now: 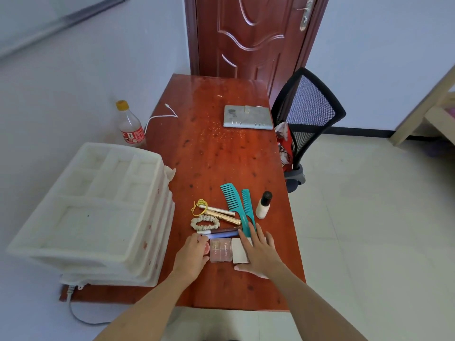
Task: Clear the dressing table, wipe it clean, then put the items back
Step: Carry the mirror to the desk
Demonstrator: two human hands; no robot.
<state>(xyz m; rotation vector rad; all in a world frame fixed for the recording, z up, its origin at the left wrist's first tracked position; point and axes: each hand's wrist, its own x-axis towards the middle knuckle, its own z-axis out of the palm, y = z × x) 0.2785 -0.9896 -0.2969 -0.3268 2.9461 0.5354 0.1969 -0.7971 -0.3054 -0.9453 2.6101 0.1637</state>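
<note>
So I'm looking down at a red-brown wooden dressing table [221, 153], kinda scuffed and speckled, pushed against a pale wall with a dark red door [248, 33] behind it. My left hand [193, 254] curls around a small round pink compact [206, 247] near the front edge. My right hand [258, 252] lies flat, fingers straight, on a white card [239, 251] next to an eyeshadow palette [220, 249]. Two teal combs [236, 205], a scrunchie [204, 223] and a small bottle [264, 205] sit just beyond. White drawer organizer [98, 205] on the left, mesh chair [307, 112] on the right, tiled floor.
</note>
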